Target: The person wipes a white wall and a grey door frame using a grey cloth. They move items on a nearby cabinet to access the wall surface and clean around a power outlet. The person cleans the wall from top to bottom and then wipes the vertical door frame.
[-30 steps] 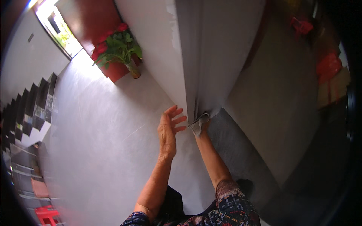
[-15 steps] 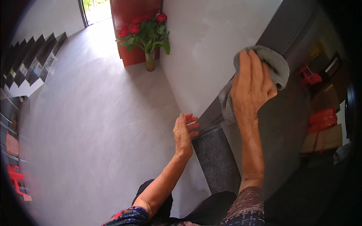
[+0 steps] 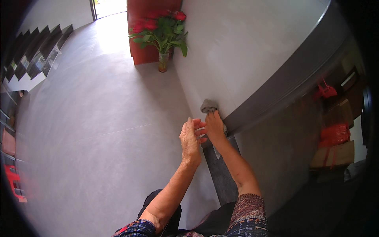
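Note:
A grey cloth is bunched in my right hand, which presses it at the lower end of a dark grey door frame. Part of the cloth hangs below the palm, toward the dark stone threshold. My fingers are curled over it, partly hidden by the back of the hand. Close by on the left, my left hand is empty, with its fingers apart. Its fingertips come near the right hand; whether they touch it or the frame I cannot tell.
Red roses in a glass vase stand on the grey floor by a reddish-brown panel. Dark stairs rise at far left, with a red stool below. Cardboard boxes are stacked at right.
My right hand has moved with the cloth from higher on the frame down and left to its lower end, beside my left hand. The left hand stays nearly still. The view has shifted slightly.

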The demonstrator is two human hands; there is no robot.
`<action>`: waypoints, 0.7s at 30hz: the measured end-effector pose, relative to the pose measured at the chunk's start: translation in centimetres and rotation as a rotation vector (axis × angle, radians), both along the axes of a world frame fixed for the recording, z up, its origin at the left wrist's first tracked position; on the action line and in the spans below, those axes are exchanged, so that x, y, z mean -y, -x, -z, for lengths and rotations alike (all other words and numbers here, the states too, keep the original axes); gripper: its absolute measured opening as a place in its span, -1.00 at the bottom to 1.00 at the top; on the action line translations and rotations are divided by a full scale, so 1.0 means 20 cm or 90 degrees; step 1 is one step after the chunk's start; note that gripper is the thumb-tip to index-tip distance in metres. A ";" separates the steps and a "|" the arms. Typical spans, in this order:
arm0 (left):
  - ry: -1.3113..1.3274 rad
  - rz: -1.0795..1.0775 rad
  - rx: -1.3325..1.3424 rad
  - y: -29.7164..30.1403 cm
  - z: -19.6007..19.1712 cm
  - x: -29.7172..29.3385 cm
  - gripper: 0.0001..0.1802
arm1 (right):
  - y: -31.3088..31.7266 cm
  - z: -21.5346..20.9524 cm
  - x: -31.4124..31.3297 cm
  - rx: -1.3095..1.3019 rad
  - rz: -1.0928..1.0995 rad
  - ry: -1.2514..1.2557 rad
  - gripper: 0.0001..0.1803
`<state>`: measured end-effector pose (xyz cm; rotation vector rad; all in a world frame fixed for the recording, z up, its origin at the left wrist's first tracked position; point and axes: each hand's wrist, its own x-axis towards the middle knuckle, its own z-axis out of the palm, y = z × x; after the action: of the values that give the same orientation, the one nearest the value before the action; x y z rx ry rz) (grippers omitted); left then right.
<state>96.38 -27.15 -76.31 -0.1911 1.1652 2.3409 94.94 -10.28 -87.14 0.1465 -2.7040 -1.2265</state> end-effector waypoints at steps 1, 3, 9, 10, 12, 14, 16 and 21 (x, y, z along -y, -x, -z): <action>-0.002 -0.009 0.006 0.01 0.00 0.01 -0.51 | -0.02 0.01 0.00 0.052 -0.004 -0.009 -0.74; -0.006 -0.021 0.021 0.02 0.00 0.02 -0.53 | -0.02 -0.02 0.00 0.118 0.031 -0.024 -0.71; -0.043 -0.020 0.054 0.04 0.07 -0.02 -0.54 | 0.03 -0.68 0.03 0.062 0.137 0.005 -0.61; -0.039 -0.017 0.062 0.04 0.06 -0.03 -0.54 | 0.02 -0.85 0.02 -0.041 0.091 -0.063 -0.54; -0.028 -0.016 0.079 0.03 0.04 -0.03 -0.55 | 0.02 -1.23 0.10 -0.136 0.163 -0.104 -0.44; -0.035 -0.021 0.082 0.03 0.02 -0.01 -0.55 | 0.05 -1.45 0.12 -0.305 0.136 -0.134 -0.46; -0.041 -0.022 0.083 0.03 0.01 -0.01 -0.55 | 0.12 -1.49 0.09 -0.416 0.149 -0.137 -0.47; -0.042 -0.056 0.065 0.09 0.02 0.05 -0.57 | 0.33 -1.20 0.05 -0.303 0.232 -0.127 -0.42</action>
<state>94.56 -28.07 -76.63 -0.3399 1.0492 2.4115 88.25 -11.33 -63.05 -0.5655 -2.2473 -1.4052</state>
